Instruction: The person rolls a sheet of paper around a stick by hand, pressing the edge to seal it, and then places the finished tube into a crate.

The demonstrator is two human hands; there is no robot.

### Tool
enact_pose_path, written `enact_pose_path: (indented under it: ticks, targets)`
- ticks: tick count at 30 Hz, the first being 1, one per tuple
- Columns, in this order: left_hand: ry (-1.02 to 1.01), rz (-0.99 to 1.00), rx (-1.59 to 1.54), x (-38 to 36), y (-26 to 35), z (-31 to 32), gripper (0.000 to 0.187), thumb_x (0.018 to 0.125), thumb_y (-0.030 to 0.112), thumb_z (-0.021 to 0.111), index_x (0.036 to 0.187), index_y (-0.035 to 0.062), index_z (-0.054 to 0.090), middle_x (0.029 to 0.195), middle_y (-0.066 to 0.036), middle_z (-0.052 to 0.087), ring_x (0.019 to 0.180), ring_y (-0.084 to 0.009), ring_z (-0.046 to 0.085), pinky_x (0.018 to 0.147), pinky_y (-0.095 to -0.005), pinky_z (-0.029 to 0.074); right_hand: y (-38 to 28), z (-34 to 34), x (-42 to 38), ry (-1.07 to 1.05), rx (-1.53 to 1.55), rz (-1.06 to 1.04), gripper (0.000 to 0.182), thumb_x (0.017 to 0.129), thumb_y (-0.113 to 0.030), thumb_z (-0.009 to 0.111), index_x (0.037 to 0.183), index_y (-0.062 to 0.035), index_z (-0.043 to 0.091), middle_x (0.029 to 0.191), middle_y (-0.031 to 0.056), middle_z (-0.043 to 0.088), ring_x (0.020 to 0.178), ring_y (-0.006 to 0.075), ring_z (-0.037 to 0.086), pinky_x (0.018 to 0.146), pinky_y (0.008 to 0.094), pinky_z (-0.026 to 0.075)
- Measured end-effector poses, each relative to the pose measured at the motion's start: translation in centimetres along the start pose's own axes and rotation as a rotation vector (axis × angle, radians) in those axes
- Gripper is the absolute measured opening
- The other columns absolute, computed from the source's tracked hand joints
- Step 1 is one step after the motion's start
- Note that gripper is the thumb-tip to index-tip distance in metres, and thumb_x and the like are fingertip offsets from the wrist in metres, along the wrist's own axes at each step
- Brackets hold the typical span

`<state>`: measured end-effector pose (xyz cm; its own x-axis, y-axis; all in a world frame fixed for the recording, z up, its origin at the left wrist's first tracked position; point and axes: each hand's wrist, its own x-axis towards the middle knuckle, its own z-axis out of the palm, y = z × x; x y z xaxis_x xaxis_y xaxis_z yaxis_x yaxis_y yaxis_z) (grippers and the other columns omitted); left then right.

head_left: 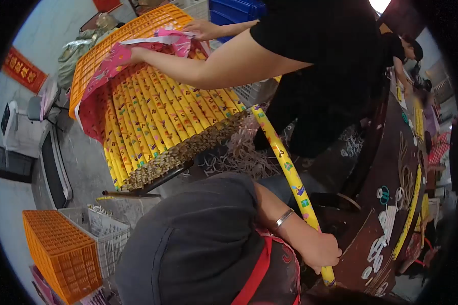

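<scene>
My left hand (319, 252), with a silver bangle on its wrist, is closed around the lower end of a long yellow patterned tube (290, 172). The tube slants up and left, its far end beside a large pile of similar yellow tubes (152, 117). Brownish tube ends face my side of the pile. My right hand is out of view. A co-worker in black leans over the pile, both hands on a pink printed sheet (98, 86) that lies along its far and left edges.
A dark brown table (361, 249) on the right carries white bands, cords and a yellow strip. Orange crates (61, 254) and a white crate (109, 241) stand lower left. Pale strips litter the floor (241, 157) under the pile. More people are at far right.
</scene>
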<state>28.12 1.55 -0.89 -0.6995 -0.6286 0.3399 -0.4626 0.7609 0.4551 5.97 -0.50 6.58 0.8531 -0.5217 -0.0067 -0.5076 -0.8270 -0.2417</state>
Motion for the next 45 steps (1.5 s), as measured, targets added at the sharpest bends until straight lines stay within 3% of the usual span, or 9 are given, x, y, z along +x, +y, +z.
enact_pose_path:
  ticks: [11, 19, 27, 33, 34, 38, 41, 42, 45]
  targets:
    - [0.149, -0.51, 0.245, -18.1, -3.7, -4.9, 0.041, 0.081, 0.041, 0.073, 0.103, 0.0102, 0.056, 0.094, -0.013, 0.062, 0.076, -0.0334, 0.067, 0.061, -0.0454, 0.053, -1.8, 2.9, 11.0, 0.02, -0.015, -0.28, 0.042, 0.077, -0.013, 0.079, 0.111, 0.0031, 0.061, 0.088, 0.0202, 0.059, 0.081, 0.041, 0.059, 0.069, 0.048, 0.048]
    - [-0.105, -0.964, 0.521, -33.5, -6.2, -6.5, 0.026, 0.086, 0.034, 0.068, 0.103, 0.0169, 0.06, 0.093, -0.006, 0.061, 0.083, -0.0271, 0.068, 0.066, -0.0426, 0.054, -4.6, 12.0, 17.6, -0.059, -0.027, -0.361, 0.05, 0.08, -0.018, 0.078, 0.119, 0.0056, 0.058, 0.091, 0.0182, 0.062, 0.086, 0.0383, 0.06, 0.075, 0.0456, 0.05]
    - [-0.378, -1.593, 0.642, -49.7, -0.4, -9.0, 0.031, 0.087, 0.017, 0.067, 0.118, 0.0164, 0.063, 0.114, -0.009, 0.059, 0.119, -0.0271, 0.055, 0.102, -0.0602, 0.037, 0.8, 11.5, 15.0, -0.129, -0.099, -0.266, 0.051, 0.089, -0.025, 0.073, 0.127, 0.0059, 0.057, 0.097, 0.021, 0.063, 0.088, 0.0384, 0.06, 0.073, 0.0478, 0.051]
    - [-0.078, -2.14, 0.724, -59.2, 5.5, -6.8, 0.046, 0.082, 0.011, 0.071, 0.126, 0.0221, 0.063, 0.131, -0.008, 0.051, 0.131, -0.0296, 0.043, 0.107, -0.0591, 0.037, 3.5, 12.0, 11.8, -0.194, -0.12, 0.005, 0.048, 0.09, -0.024, 0.071, 0.126, 0.006, 0.06, 0.096, 0.0188, 0.065, 0.09, 0.0353, 0.062, 0.075, 0.0468, 0.052]
    - [0.066, -2.12, 0.809, -60.2, 6.1, -5.6, 0.047, 0.081, 0.01, 0.069, 0.125, 0.0244, 0.063, 0.135, -0.008, 0.049, 0.122, -0.0334, 0.053, 0.1, -0.0541, 0.046, 3.6, 12.4, 11.3, -0.199, -0.121, 0.011, 0.048, 0.09, -0.024, 0.071, 0.126, 0.006, 0.06, 0.096, 0.0188, 0.065, 0.09, 0.0353, 0.062, 0.075, 0.0468, 0.052]
    - [0.338, -2.189, 0.628, -60.7, 6.7, -3.7, 0.047, 0.083, 0.007, 0.063, 0.129, 0.0204, 0.061, 0.134, -0.011, 0.051, 0.106, -0.0392, 0.062, 0.089, -0.0497, 0.053, 4.2, 14.3, 10.2, -0.228, -0.048, 0.046, 0.047, 0.091, -0.024, 0.07, 0.126, 0.0059, 0.06, 0.094, 0.0181, 0.064, 0.088, 0.0356, 0.062, 0.074, 0.0483, 0.051]
    - [1.002, -2.123, 0.732, -60.6, 5.2, -1.7, 0.043, 0.091, 0.012, 0.054, 0.133, 0.0146, 0.054, 0.126, -0.024, 0.055, 0.098, -0.0463, 0.062, 0.085, -0.0503, 0.053, 4.3, 14.5, 9.9, -0.246, -0.027, 0.075, 0.048, 0.092, -0.026, 0.069, 0.126, 0.0058, 0.059, 0.092, 0.0183, 0.063, 0.086, 0.0359, 0.061, 0.072, 0.0488, 0.05]
    - [1.279, -2.161, 0.54, -58.6, 4.9, -2.5, 0.041, 0.093, 0.025, 0.057, 0.131, 0.0101, 0.054, 0.125, -0.028, 0.054, 0.101, -0.0476, 0.06, 0.086, -0.0515, 0.052, 4.3, 14.4, 9.7, -0.251, -0.02, 0.087, 0.048, 0.093, -0.027, 0.069, 0.126, 0.0058, 0.059, 0.091, 0.0185, 0.063, 0.085, 0.036, 0.061, 0.07, 0.0488, 0.049]
    - [1.165, -2.459, 0.686, -54.1, 4.4, -2.2, 0.067, 0.086, 0.044, 0.068, 0.126, -0.0064, 0.051, 0.127, -0.029, 0.054, 0.106, -0.045, 0.061, 0.089, -0.0501, 0.051, 4.8, 14.5, 9.2, -0.214, -0.009, 0.105, 0.048, 0.093, -0.028, 0.068, 0.126, 0.0061, 0.059, 0.091, 0.0189, 0.062, 0.084, 0.0364, 0.06, 0.069, 0.0489, 0.048]
